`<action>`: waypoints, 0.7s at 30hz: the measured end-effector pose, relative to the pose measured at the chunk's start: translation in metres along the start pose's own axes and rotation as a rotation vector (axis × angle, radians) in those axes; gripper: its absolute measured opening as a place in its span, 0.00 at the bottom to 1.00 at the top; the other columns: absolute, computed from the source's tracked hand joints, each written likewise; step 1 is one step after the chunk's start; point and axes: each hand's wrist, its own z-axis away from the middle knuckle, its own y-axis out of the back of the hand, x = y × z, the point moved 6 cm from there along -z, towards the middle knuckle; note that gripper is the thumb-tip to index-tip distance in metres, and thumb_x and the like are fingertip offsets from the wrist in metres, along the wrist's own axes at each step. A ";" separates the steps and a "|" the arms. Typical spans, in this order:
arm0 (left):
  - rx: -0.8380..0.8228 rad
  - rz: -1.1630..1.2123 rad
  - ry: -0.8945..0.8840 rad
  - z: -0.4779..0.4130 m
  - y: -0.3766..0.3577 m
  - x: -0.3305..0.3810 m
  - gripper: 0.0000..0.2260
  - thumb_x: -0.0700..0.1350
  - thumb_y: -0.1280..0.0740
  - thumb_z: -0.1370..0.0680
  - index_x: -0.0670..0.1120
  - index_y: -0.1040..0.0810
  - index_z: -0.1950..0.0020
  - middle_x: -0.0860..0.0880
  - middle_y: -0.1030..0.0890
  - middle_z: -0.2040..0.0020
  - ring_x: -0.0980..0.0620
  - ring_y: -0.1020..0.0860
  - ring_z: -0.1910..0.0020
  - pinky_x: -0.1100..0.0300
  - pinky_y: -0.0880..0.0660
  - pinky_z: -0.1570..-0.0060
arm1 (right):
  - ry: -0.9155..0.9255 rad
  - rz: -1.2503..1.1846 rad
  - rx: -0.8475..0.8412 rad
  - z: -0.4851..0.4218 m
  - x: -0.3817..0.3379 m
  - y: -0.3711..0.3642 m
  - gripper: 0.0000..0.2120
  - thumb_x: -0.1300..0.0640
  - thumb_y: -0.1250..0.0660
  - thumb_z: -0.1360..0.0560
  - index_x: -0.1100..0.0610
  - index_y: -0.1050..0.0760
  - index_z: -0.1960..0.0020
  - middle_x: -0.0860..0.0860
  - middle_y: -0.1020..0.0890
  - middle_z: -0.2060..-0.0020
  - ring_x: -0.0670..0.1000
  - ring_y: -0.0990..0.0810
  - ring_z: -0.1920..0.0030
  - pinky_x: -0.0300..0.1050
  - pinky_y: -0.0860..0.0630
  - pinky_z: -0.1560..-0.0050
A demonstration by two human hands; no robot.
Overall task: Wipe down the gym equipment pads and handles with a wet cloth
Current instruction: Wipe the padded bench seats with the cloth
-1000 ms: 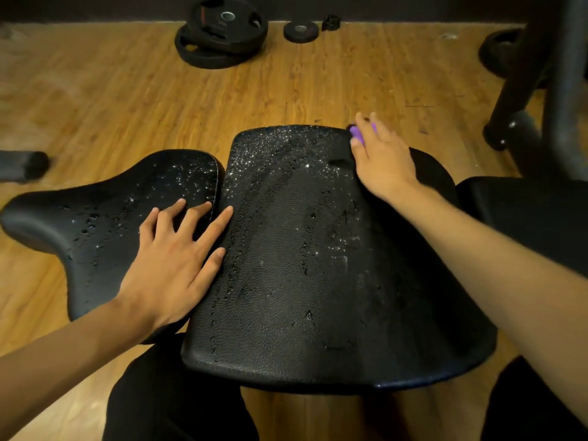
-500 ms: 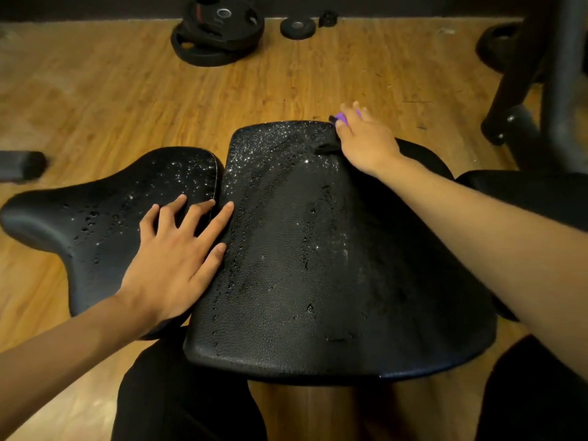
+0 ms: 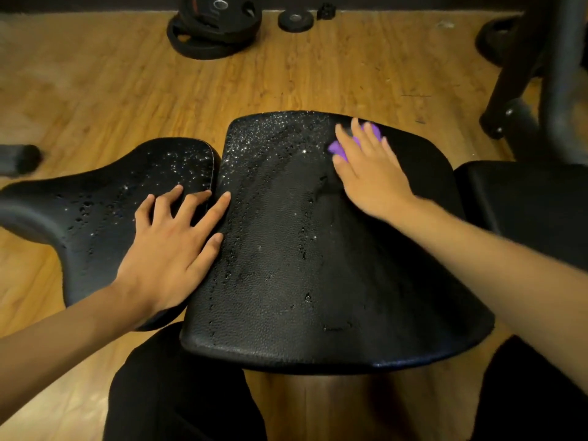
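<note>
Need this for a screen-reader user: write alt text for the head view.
The right hand presses a purple cloth onto the far end of a droplet-covered black pad; the left hand rests flat on the smaller wet pad beside it. Weight plates lie on the wooden floor.

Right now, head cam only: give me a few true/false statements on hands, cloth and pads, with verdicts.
1. The right hand presses a purple cloth on the far end of the centre pad. True.
2. The left hand grips a spray bottle. False: it lies flat, fingers spread, across the left pad and the centre pad's edge, holding nothing.
3. Water droplets show on both pads. True.
4. The weight plates are stacked on the centre pad. False: they lie on the wood floor, far beyond the pads.
</note>
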 end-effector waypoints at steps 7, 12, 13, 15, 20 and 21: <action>0.007 0.003 -0.007 0.004 0.000 0.001 0.29 0.59 0.55 0.15 0.51 0.39 0.16 0.42 0.28 0.26 0.30 0.35 0.26 0.28 0.40 0.31 | -0.008 -0.020 0.060 0.103 -0.027 -0.015 0.28 0.43 0.57 0.15 0.49 0.51 0.16 0.54 0.52 0.17 0.54 0.55 0.17 0.50 0.58 0.19; 0.023 0.006 -0.007 0.002 0.001 0.001 0.29 0.59 0.55 0.15 0.50 0.39 0.16 0.41 0.28 0.27 0.30 0.34 0.27 0.28 0.41 0.31 | 0.082 -0.005 -0.069 0.218 -0.050 -0.015 0.28 0.39 0.64 0.16 0.43 0.56 0.17 0.47 0.55 0.17 0.48 0.59 0.18 0.49 0.57 0.20; 0.025 0.011 -0.004 0.002 0.001 0.000 0.29 0.59 0.55 0.15 0.50 0.39 0.16 0.41 0.28 0.27 0.30 0.34 0.27 0.29 0.41 0.31 | 0.088 0.014 -0.033 0.200 -0.045 -0.013 0.28 0.40 0.62 0.15 0.45 0.52 0.17 0.49 0.51 0.17 0.50 0.55 0.17 0.50 0.55 0.19; 0.026 0.021 -0.005 0.001 0.000 0.000 0.29 0.59 0.55 0.15 0.51 0.39 0.16 0.42 0.28 0.27 0.30 0.35 0.27 0.29 0.42 0.30 | 0.025 0.019 0.021 0.138 -0.028 -0.010 0.29 0.41 0.60 0.15 0.47 0.50 0.17 0.52 0.49 0.17 0.52 0.54 0.17 0.52 0.55 0.18; 0.003 0.043 -0.003 0.004 -0.001 0.002 0.29 0.60 0.57 0.15 0.52 0.41 0.16 0.42 0.29 0.26 0.31 0.36 0.25 0.29 0.43 0.29 | -0.200 -0.039 -0.030 0.040 -0.010 -0.008 0.27 0.45 0.55 0.13 0.47 0.57 0.16 0.54 0.57 0.17 0.54 0.61 0.18 0.51 0.63 0.20; 0.001 0.046 -0.003 0.005 0.000 0.002 0.29 0.60 0.57 0.15 0.52 0.41 0.16 0.42 0.29 0.26 0.31 0.36 0.25 0.29 0.42 0.29 | -0.206 -0.050 -0.022 0.055 -0.017 -0.012 0.27 0.45 0.56 0.13 0.47 0.56 0.16 0.54 0.58 0.17 0.54 0.61 0.18 0.51 0.63 0.20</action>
